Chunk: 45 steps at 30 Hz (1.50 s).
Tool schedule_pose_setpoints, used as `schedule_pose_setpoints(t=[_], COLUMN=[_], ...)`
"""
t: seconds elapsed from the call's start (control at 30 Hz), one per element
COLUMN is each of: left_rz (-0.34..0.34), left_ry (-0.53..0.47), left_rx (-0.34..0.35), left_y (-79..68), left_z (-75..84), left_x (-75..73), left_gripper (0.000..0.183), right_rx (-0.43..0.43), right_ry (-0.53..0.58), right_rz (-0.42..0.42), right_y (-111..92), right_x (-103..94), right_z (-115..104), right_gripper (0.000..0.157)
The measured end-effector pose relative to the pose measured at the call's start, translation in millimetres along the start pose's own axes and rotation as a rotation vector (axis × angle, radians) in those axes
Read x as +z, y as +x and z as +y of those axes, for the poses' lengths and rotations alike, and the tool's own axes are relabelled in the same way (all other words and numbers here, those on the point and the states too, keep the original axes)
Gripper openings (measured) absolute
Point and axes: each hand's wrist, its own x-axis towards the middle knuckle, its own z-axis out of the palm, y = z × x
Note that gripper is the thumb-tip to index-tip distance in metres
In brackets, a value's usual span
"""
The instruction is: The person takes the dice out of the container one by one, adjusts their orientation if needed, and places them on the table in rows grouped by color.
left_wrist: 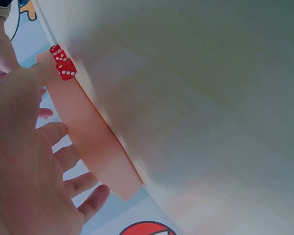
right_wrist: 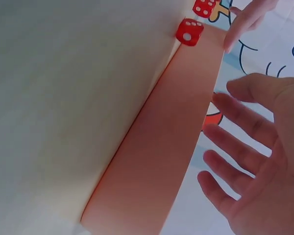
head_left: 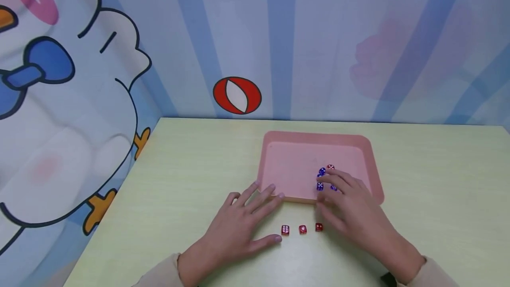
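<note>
Three red dice stand in a row on the table before the pink tray [head_left: 295, 138]: a left die [head_left: 285, 230], a middle die [head_left: 303, 229] and a right die [head_left: 319, 227]. My left hand [head_left: 241, 225] lies with fingers spread, fingertips at the tray's near left edge and thumb beside the left die. Over the tray's near right part is my right hand [head_left: 354, 209], its fingers loosely bent and apart. Nothing shows in its grasp in the right wrist view. Beneath and beside those fingers lie several blue dice [head_left: 320, 186] and a red die [head_left: 330, 167], partly hidden.
The pale table [head_left: 199, 158] runs back to a printed blue backdrop [head_left: 318, 34] with cartoon figures. A small dark object [head_left: 388, 279] shows beside the right wrist at the bottom edge.
</note>
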Motion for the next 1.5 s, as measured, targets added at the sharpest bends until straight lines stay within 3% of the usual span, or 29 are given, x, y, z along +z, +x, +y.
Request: schedule_pose_setpoints(t=[0.2, 0.47, 0.73, 1.2, 1.5], left_rz=[0.008, 0.012, 0.019, 0.026, 0.018], left_ry=[0.012, 0.008, 0.017, 0.012, 0.016], left_rx=[0.002, 0.003, 0.003, 0.009, 0.008], left_y=[0.7, 0.0, 0.2, 0.1, 0.0], left_z=[1.4, 1.3, 0.4, 1.8, 2.6], left_x=[1.1, 2.2, 1.5, 0.8, -0.9], left_gripper=[0.080, 0.080, 0.081, 0.080, 0.080], right_rx=[0.022, 0.059, 0.132, 0.302, 0.318], right_ry=[-0.002, -0.057, -0.104, -0.166, -0.152], right_rz=[0.081, 0.109, 0.030, -0.149, -0.160], right_y=[10.7, 21.5, 30.7, 40.1, 40.3], right_x=[-2.3, 0.7, 1.2, 0.2, 1.9], right_z=[12.1, 33.7, 45.7, 47.2, 48.4], right_gripper=[0.010, 0.013, 0.016, 0.021, 0.019])
